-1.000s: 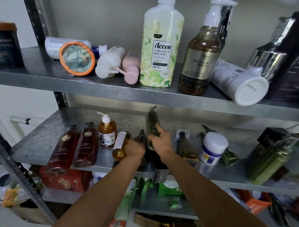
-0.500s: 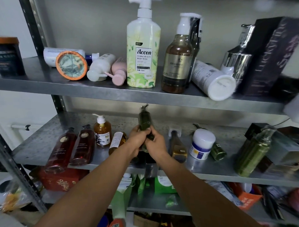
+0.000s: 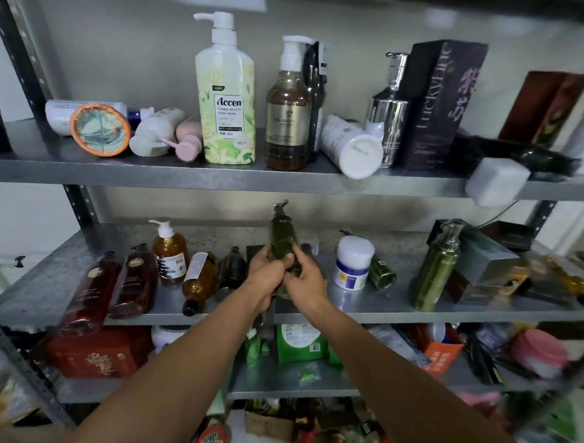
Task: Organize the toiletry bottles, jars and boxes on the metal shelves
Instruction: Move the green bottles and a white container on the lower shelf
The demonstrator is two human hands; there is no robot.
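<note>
Head view is showing both hands wrapping a dark green pump bottle (image 3: 284, 241) above the middle shelf (image 3: 36, 292). Left hand (image 3: 268, 277) is closing its fingers round the lower body from one side while right hand (image 3: 305, 281) is clasping from the other, probably steadying it for standing upright. Its long axis is running vertically, pump head pointing up towards the upper shelf. Left of this bottle, an amber bottle (image 3: 199, 280) is lying flat; right of it, a white-lidded jar (image 3: 354, 262) is standing.
</note>
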